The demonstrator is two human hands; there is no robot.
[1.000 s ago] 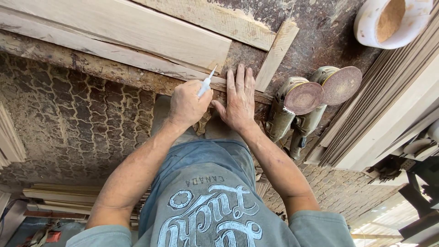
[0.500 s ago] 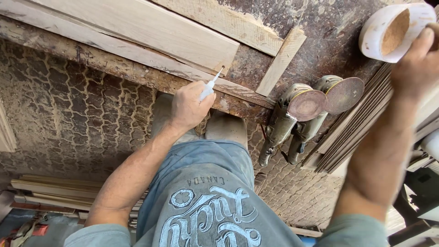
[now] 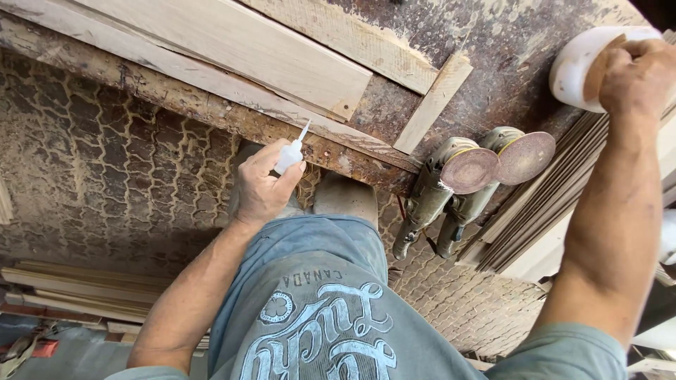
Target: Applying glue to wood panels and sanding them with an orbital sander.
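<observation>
Setting: worn, dusty table [image 3: 535, 42] carrying pale wooden boards [image 3: 232, 42] and two disc sanders [image 3: 468, 176].
Left hand [image 3: 264, 186]: grip closing around small white glue bottle [image 3: 290, 155], nozzle pointing at board edge.
Right hand [image 3: 637, 74]: reaching into white tub [image 3: 581, 67]; grip hidden, cannot tell.
Risk: glue dripping unwatched, likely while attention is shifting right.

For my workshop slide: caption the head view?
Left hand holds a glue bottle at the bench edge; right hand reaches into a white tub.
</observation>
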